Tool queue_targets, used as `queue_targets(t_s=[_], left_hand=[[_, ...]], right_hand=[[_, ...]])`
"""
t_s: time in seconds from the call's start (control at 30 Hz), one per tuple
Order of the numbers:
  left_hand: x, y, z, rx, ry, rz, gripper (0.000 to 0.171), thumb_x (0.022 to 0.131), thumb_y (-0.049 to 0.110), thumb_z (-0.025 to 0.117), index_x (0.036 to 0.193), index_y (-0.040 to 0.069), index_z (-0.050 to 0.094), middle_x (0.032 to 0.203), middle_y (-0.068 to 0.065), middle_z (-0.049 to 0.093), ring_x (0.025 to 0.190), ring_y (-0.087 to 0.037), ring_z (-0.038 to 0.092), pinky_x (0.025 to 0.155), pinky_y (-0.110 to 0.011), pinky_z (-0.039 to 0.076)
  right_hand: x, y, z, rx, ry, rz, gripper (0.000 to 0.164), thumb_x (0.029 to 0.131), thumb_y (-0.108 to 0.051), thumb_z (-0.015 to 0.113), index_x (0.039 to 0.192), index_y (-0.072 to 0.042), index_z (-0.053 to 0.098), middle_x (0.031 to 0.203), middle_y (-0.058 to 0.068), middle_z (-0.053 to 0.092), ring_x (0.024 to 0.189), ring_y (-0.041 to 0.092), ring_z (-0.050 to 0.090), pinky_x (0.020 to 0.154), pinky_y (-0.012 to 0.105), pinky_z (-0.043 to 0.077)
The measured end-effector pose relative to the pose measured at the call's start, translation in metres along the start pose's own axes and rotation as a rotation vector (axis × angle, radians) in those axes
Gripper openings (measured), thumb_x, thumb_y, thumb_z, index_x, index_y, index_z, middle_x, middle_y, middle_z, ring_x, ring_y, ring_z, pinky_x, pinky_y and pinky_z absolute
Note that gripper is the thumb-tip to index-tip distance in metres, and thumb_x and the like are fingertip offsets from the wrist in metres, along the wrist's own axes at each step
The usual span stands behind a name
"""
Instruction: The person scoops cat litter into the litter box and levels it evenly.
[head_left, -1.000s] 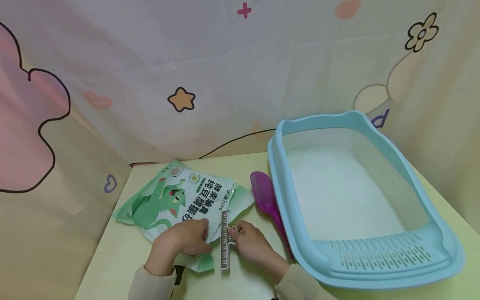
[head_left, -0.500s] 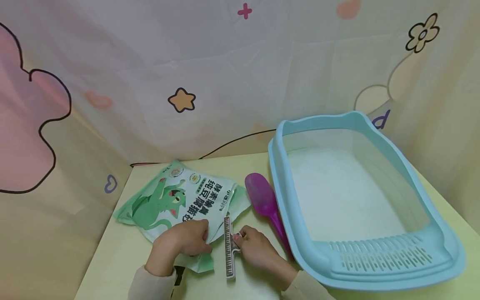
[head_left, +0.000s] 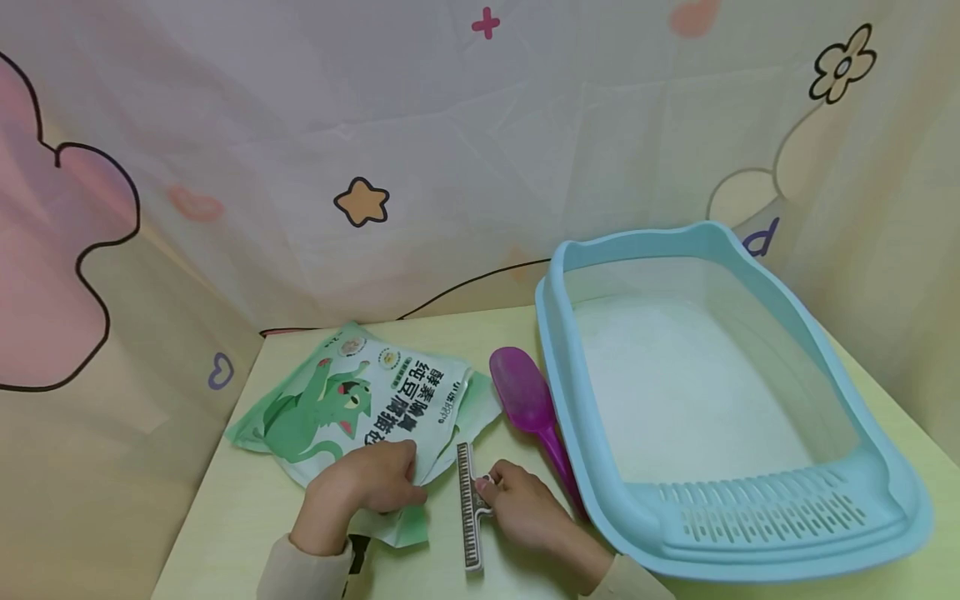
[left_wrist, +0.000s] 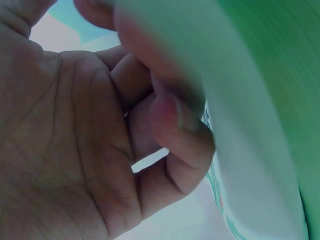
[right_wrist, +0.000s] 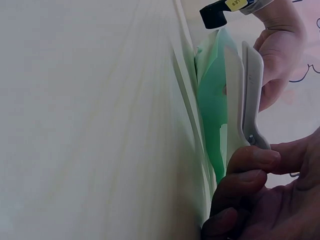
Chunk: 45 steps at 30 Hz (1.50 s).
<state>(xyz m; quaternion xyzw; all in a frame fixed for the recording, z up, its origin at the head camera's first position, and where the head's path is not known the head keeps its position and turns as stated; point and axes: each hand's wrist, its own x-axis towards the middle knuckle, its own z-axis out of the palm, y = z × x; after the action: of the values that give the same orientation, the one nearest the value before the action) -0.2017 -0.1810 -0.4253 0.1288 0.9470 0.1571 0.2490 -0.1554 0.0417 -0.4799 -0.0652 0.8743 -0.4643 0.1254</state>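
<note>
A white and green bag of cat litter (head_left: 337,392), printed with a green cat, lies on the left of the table. My left hand (head_left: 371,479) is on its near edge, fingers curled against the bag's folded film, which also fills the right side of the left wrist view (left_wrist: 250,125). Just right of the bag, apart from it, my right hand (head_left: 525,508) pinches a long bag clip (head_left: 469,508) by its handle. In the right wrist view the pale clip (right_wrist: 254,80) stands in front of the bag's green end (right_wrist: 212,105), and its two bars lie close together.
A purple litter scoop (head_left: 521,392) lies between the bag and a large light-blue litter box (head_left: 562,358) on the right. A patterned curtain (head_left: 465,150) hangs behind the table (head_left: 217,517).
My right hand has drawn the clip right and nearer the front, away from the bag. The scoop's head shifted slightly left early on. My left hand has stayed in place.
</note>
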Motion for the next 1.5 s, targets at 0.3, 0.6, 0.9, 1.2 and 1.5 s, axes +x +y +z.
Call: queue_targets(t_s=[0.3, 0.6, 0.9, 1.2, 1.5], left_hand=[[0.000, -0.002, 0.002, -0.002, 0.017, -0.017, 0.028, 0.086, 0.031, 0.078, 0.085, 0.014, 0.056, 0.076, -0.002, 0.060, 0.069, -0.018, 0.056, 0.060, -0.033, 0.042], [0.002, -0.002, 0.004, 0.018, 0.028, -0.016, 0.033, 0.085, 0.037, 0.080, 0.087, 0.014, 0.056, 0.078, -0.002, 0.060, 0.069, -0.018, 0.056, 0.061, -0.033, 0.043], [0.002, 0.001, 0.003, 0.008, 0.016, -0.020, 0.033, 0.086, 0.037, 0.080, 0.088, 0.013, 0.057, 0.078, -0.002, 0.060, 0.068, -0.018, 0.056, 0.059, -0.033, 0.043], [0.002, 0.001, 0.001, 0.005, 0.009, -0.031, 0.033, 0.087, 0.036, 0.080, 0.089, 0.013, 0.057, 0.078, -0.003, 0.061, 0.067, -0.018, 0.057, 0.059, -0.033, 0.043], [0.001, 0.001, 0.001, 0.011, 0.019, -0.040, 0.040, 0.085, 0.042, 0.082, 0.087, 0.013, 0.056, 0.077, -0.003, 0.059, 0.067, -0.018, 0.056, 0.058, -0.032, 0.042]], right_hand=[[-0.002, 0.005, -0.003, -0.024, 0.022, 0.041, 0.027, 0.105, -0.036, 0.055, 0.091, -0.013, 0.059, 0.076, 0.000, 0.054, 0.074, 0.018, 0.052, 0.068, 0.035, 0.042], [-0.001, 0.008, -0.006, -0.026, 0.032, 0.047, 0.027, 0.105, -0.034, 0.054, 0.092, -0.012, 0.060, 0.080, 0.001, 0.058, 0.076, 0.018, 0.053, 0.069, 0.035, 0.044], [-0.003, 0.010, -0.010, 0.020, 0.034, 0.047, 0.028, 0.104, -0.034, 0.056, 0.094, -0.009, 0.062, 0.077, 0.002, 0.056, 0.074, 0.017, 0.052, 0.069, 0.034, 0.044], [-0.003, 0.013, -0.014, 0.112, -0.012, 0.028, 0.027, 0.104, -0.030, 0.057, 0.094, -0.005, 0.062, 0.072, 0.001, 0.054, 0.066, 0.017, 0.051, 0.062, 0.032, 0.043], [-0.004, 0.014, -0.021, 0.138, -0.061, 0.034, 0.028, 0.102, -0.032, 0.060, 0.100, -0.005, 0.063, 0.069, 0.003, 0.059, 0.056, 0.015, 0.050, 0.053, 0.032, 0.042]])
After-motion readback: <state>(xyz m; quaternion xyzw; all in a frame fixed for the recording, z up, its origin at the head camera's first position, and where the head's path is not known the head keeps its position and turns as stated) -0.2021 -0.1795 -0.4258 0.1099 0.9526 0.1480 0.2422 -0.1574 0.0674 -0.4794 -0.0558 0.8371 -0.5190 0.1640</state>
